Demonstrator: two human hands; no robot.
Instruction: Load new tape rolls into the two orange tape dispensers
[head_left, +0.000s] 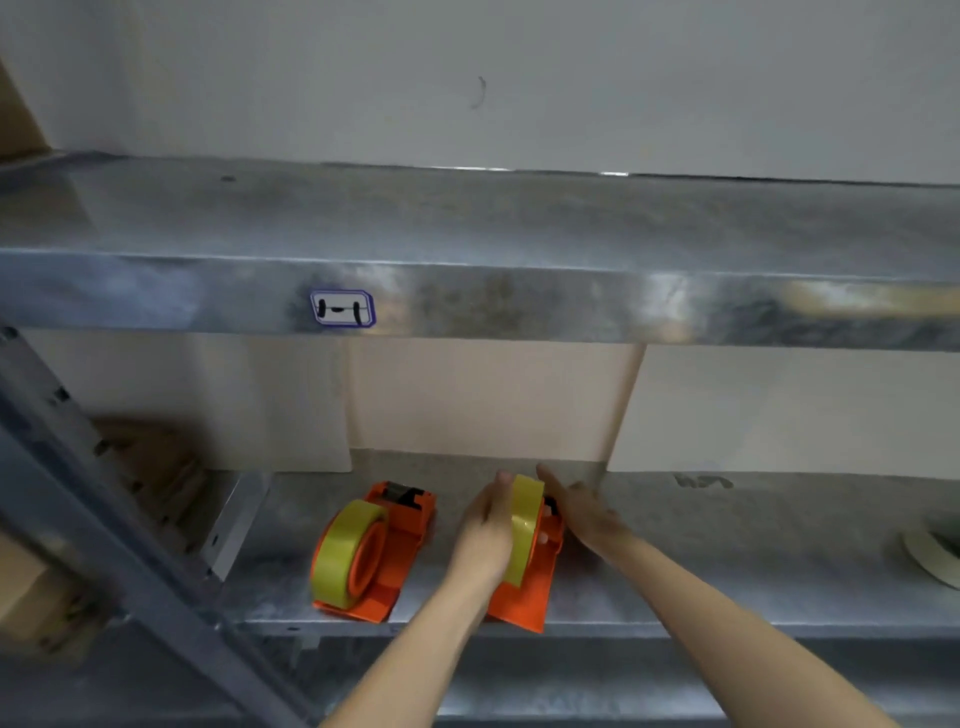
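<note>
Two orange dispensers on a metal shelf — both carrying yellow tape.

The left dispenser (387, 545) sits alone with its tape roll (345, 553) mounted. The left hand (488, 540) grips the second roll (524, 530) on the right dispenser (530, 587) — the right hand (582, 512) lies flat and loose-fingered against that dispenser's far side.

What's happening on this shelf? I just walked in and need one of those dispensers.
A person is loading tape. The left dispenser already carries a yellow roll and stands alone on the metal shelf. At the right dispenser, the left hand holds a second roll against it, while the right hand rests open on its far side. Whether that roll is seated cannot be told.
</note>
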